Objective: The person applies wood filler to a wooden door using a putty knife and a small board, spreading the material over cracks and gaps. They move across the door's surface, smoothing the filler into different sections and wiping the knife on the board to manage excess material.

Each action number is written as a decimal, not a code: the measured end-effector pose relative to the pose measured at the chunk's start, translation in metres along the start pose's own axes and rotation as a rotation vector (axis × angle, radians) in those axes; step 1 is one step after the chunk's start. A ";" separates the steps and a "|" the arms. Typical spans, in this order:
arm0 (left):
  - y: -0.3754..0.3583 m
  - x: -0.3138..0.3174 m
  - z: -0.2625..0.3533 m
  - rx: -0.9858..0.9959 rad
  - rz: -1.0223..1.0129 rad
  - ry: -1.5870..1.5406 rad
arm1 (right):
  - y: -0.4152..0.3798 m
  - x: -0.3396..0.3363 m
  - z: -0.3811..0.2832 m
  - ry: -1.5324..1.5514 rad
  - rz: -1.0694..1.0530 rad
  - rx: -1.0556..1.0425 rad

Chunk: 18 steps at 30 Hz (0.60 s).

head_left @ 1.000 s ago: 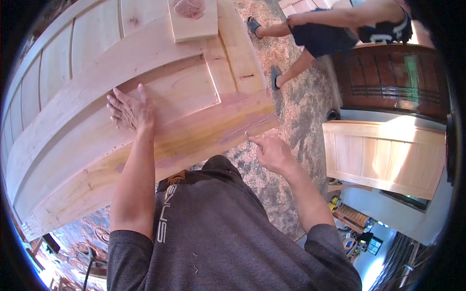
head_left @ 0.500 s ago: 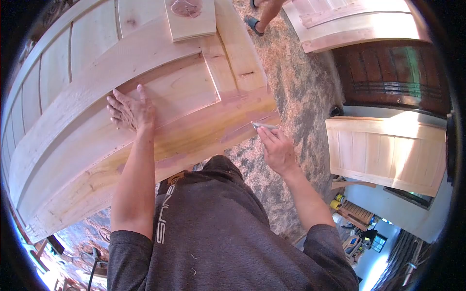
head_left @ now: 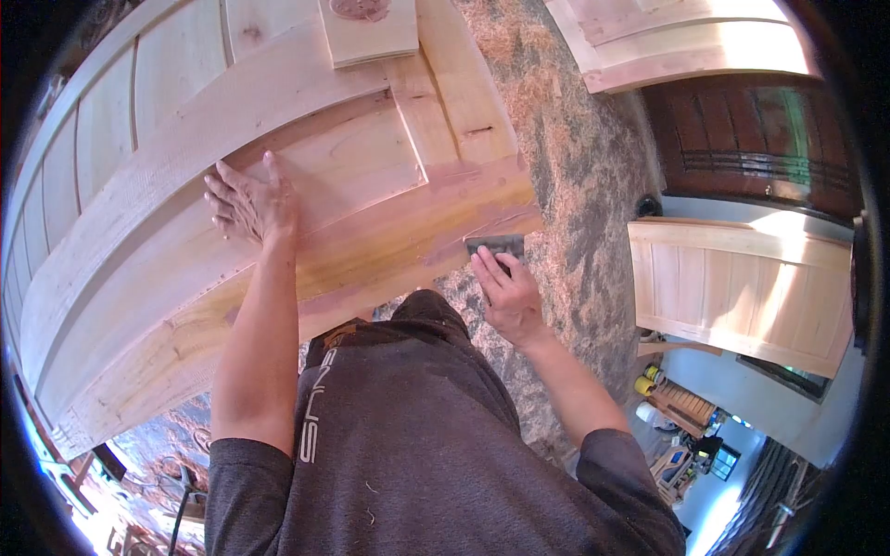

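My left hand lies with spread fingers on the pale wooden door, across the edge of its recessed panel. In my right hand is a flat, dark putty knife, gripped between thumb and fingers. Its wide blade is at the near edge of the door's bottom rail, close to the right corner. Pinkish putty is smeared along that rail beside the blade. Farther up on the door rests a small square board with a round lump of pink putty on it.
Wood shavings cover the floor to the right. Another pale door stands at upper right, above a dark brown door. A further pale panel leans at right, and tools and containers lie beyond it.
My right hand has drawn the putty knife down and slightly left, turning it so the blade's flat face shows. My left hand stays put. The other person's legs have left the view.
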<state>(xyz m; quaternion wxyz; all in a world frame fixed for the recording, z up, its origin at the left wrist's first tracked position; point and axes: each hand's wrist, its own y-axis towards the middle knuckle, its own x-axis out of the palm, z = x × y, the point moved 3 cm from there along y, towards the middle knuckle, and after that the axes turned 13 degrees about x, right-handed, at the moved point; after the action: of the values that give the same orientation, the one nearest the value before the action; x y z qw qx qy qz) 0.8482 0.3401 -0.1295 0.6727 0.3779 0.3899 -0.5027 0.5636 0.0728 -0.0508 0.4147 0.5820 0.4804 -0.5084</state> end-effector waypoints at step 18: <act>0.000 0.001 -0.001 -0.002 -0.013 0.007 | 0.038 -0.043 -0.038 0.057 -0.381 0.554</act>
<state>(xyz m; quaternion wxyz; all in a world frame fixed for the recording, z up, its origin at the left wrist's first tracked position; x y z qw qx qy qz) 0.8480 0.3406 -0.1306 0.6682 0.3764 0.3953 -0.5055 0.6073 0.0969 -0.0035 0.1247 0.5861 0.4357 -0.6716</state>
